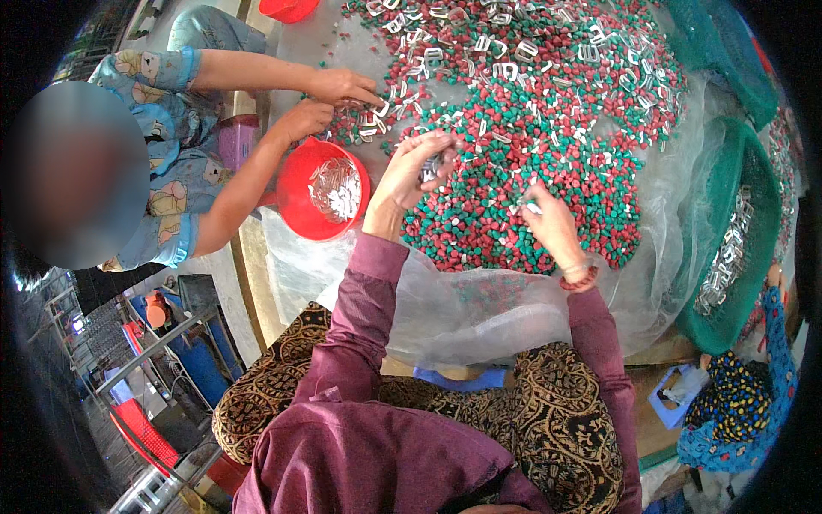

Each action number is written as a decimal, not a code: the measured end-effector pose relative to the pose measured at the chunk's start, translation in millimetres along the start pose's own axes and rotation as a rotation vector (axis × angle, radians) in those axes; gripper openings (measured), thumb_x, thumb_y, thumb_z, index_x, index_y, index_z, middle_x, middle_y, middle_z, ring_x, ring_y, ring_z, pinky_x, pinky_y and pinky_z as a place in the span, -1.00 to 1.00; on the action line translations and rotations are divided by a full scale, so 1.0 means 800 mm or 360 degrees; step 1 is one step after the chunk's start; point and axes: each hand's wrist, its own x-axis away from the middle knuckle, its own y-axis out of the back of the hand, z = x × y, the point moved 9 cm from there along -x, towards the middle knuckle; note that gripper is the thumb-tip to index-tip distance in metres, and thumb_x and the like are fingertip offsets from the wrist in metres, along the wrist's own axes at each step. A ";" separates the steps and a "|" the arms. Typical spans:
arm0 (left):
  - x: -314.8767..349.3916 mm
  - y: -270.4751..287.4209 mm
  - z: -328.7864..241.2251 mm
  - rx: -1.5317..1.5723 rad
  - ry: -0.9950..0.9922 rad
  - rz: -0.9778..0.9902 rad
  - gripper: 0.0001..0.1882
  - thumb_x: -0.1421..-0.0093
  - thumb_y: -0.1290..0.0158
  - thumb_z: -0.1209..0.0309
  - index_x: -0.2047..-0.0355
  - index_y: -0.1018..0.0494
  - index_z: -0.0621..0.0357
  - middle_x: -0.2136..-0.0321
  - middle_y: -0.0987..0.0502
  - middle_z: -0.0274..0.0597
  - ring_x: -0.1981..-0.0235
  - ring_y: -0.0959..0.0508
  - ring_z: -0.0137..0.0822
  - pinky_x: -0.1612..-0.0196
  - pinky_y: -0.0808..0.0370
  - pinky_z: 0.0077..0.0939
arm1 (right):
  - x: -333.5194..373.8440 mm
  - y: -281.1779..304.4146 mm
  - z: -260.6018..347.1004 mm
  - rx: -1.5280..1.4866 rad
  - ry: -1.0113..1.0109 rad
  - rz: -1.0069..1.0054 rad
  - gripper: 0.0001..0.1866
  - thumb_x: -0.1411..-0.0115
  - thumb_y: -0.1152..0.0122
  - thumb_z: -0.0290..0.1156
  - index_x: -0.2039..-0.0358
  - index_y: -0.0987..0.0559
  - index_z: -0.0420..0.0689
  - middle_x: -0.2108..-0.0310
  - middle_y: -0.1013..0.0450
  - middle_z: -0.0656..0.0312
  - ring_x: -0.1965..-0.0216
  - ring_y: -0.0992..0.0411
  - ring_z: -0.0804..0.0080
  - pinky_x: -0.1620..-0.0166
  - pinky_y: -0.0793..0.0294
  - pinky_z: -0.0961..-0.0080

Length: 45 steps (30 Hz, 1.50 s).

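A broad spread of small red and green pebble-like chips [488, 201] lies before me, with pale metal pieces mixed in. Some of these are frame-shaped buckles [588, 53]; others are small narrow bars. My left hand [413, 171] is curled above the near left part of the spread, its fingers around several small silvery pieces [431, 168]. To the right, my right hand [552, 224] hovers low over the chips and pinches a small whitish piece [533, 207] between thumb and fingers. The exact shape of the held pieces is too small to tell.
A red bowl [295, 184] of small whitish pieces stands left of my left hand. At the left, a co-worker's hands [338, 90] reach into the spread. A green basket [753, 171] with metal pieces stands right. Translucent sheeting [479, 313] covers the near edge. Another person [741, 411] sits lower right.
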 end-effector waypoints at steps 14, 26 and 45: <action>-0.047 -0.023 0.021 -0.2155 -0.0159 -0.0386 -0.65 0.02 -0.25 0.17 0.36 -0.57 0.21 0.60 -0.54 -0.01 0.50 -0.58 -0.17 0.36 -0.48 -0.31 | 0.067 0.109 -0.015 -0.2619 -0.0143 -0.0092 -0.88 -0.21 -0.12 -0.44 0.23 -0.43 -0.07 0.73 -0.09 0.49 0.77 0.03 0.76 0.74 0.18 0.77; 0.004 -0.075 0.041 -0.0135 0.0235 0.0514 -0.67 -0.14 -0.15 0.19 0.27 -0.43 0.22 0.61 -0.36 -0.42 0.63 -0.29 -0.61 0.65 -0.17 -0.72 | 0.075 0.134 0.026 -0.2946 0.0453 0.0300 -0.80 -0.18 -0.10 -0.38 0.45 -0.28 -0.13 0.58 -0.17 0.30 0.60 -0.15 0.60 0.73 -0.02 0.76; -0.066 -0.194 0.134 -0.2574 -0.0674 0.0517 -0.83 -0.01 -0.14 0.38 0.37 -0.50 0.14 0.44 -0.53 -0.12 0.32 -0.58 -0.09 0.29 -0.52 -0.21 | 0.026 0.103 -0.136 -0.1517 -0.0511 -0.0513 -0.85 -0.15 -0.19 -0.39 0.30 -0.53 -0.18 0.69 -0.24 0.39 0.70 -0.18 0.61 0.59 -0.20 0.62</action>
